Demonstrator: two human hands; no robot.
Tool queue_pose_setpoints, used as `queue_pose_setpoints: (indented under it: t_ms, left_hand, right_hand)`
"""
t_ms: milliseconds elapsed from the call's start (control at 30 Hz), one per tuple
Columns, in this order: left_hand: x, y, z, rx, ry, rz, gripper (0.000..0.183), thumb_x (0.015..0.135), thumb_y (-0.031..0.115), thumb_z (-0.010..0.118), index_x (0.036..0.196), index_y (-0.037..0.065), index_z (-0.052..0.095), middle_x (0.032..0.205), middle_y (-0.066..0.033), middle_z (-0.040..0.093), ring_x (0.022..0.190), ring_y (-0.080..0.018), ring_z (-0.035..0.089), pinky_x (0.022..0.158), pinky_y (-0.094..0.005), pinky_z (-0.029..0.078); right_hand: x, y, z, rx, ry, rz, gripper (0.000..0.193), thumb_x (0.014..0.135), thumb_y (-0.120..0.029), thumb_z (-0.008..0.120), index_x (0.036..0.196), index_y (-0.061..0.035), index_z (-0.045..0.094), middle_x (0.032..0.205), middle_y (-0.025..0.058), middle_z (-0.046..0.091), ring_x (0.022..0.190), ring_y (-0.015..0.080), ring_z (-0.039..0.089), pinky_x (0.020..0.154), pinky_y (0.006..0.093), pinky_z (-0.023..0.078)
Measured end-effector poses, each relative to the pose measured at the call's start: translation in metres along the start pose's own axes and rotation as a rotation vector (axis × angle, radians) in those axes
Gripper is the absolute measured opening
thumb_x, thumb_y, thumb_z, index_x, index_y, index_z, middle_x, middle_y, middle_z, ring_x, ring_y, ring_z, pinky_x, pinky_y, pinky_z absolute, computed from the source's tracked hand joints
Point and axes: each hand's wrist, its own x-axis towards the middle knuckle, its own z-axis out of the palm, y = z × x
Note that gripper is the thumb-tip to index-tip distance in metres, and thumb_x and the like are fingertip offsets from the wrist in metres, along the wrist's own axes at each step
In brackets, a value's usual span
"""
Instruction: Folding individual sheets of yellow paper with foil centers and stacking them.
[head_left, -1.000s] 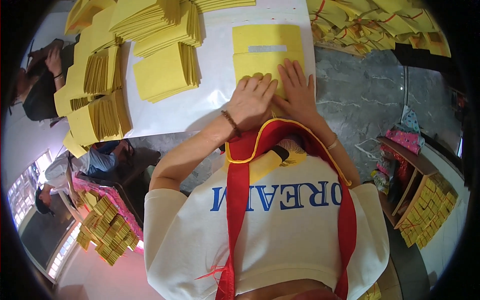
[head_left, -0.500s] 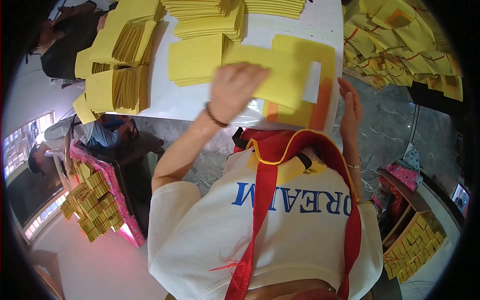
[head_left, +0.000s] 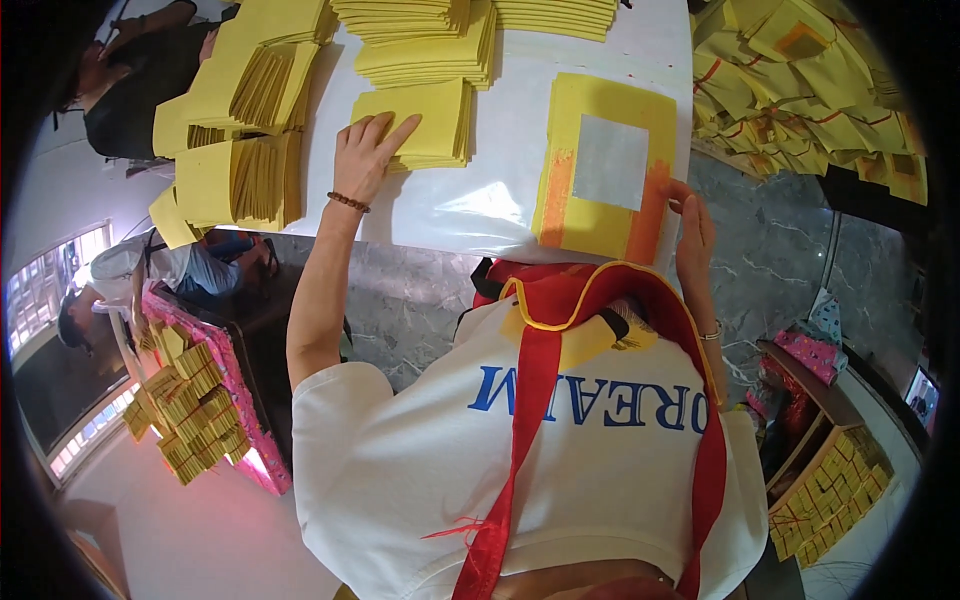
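My left hand [head_left: 362,158] rests on the near left of a low stack of yellow paper pieces [head_left: 430,115], its thumb and fingers spread over the top. To the right, a yellow sheet [head_left: 565,110] lies flat on the white table, with an orange band down each side and a silver-grey rectangle [head_left: 612,160] in its middle. My right hand [head_left: 694,230] is at the sheet's right edge, fingers loosely bent and the fingertips close to or touching that edge. Whether it pinches the paper is hard to see, but the fingers look apart.
Further stacks of folded yellow paper [head_left: 230,180] stand along the table's left and far side [head_left: 425,60]. Yellow bundles with red ties [head_left: 800,90] lie at the far right. A person [head_left: 190,265] sits at the left beside a pink-edged table with yellow bundles [head_left: 190,400].
My left hand has swung left, taking a yellow piece off the banded sheet onto the stack. The silver-grey rectangle is now uncovered. My right hand's fingers have bent in toward the sheet's edge.
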Motion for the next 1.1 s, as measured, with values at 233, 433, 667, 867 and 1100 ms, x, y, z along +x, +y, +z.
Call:
queue_pose_setpoints:
  t_ms: [233,433,667,867,1100]
  left_hand:
    - [-0.007,0.010,0.010,-0.057,-0.177,-0.090,0.064,0.074,0.002,0.054,0.132,0.029,0.046,0.121,-0.0072,0.049,0.111,-0.0260,0.046,0.091,-0.0404,0.036]
    - [-0.008,0.021,0.002,-0.066,-0.297,-0.098,0.069,0.072,0.008,0.058,0.137,0.022,0.038,0.130,-0.0136,0.040,0.118,-0.0316,0.038,0.096,-0.0449,0.032]
    - [-0.019,0.031,0.022,-0.033,-0.139,-0.158,0.078,0.068,0.007,0.062,0.139,0.020,0.034,0.132,-0.0144,0.037,0.122,-0.0341,0.035,0.100,-0.0477,0.029]
    - [-0.003,0.027,-0.008,-0.099,-0.219,-0.156,0.087,0.063,0.009,0.067,0.140,0.022,0.031,0.141,-0.0155,0.029,0.126,-0.0356,0.031,0.102,-0.0488,0.026]
    - [0.020,0.075,-0.046,-0.297,-0.067,-0.065,0.077,0.065,0.008,0.063,0.137,0.014,0.037,0.135,-0.0182,0.038,0.119,-0.0342,0.040,0.098,-0.0474,0.031]
  right_hand:
    - [0.001,0.005,0.002,-0.021,0.012,-0.011,0.027,0.096,-0.017,0.044,0.109,0.0003,0.060,0.102,0.0067,0.062,0.094,0.0130,0.056,0.085,0.0269,0.043]
    - [0.001,0.011,0.007,0.010,0.029,-0.011,0.020,0.092,-0.013,0.054,0.108,-0.0030,0.061,0.099,0.0025,0.062,0.088,0.0085,0.055,0.076,0.0216,0.043]
    - [0.003,0.008,0.007,-0.021,0.036,-0.034,0.019,0.089,-0.013,0.057,0.106,-0.0040,0.062,0.096,0.0038,0.061,0.087,0.0101,0.055,0.078,0.0229,0.043]
    - [0.009,-0.005,0.005,-0.567,0.074,-0.530,0.021,0.081,-0.013,0.065,0.101,-0.0055,0.063,0.102,0.0079,0.062,0.101,0.0252,0.055,0.088,0.0341,0.043]
    - [0.020,0.007,0.005,-0.613,-0.153,-0.589,0.024,0.072,-0.013,0.069,0.095,-0.0090,0.066,0.108,0.0072,0.058,0.111,0.0278,0.049,0.094,0.0383,0.040]
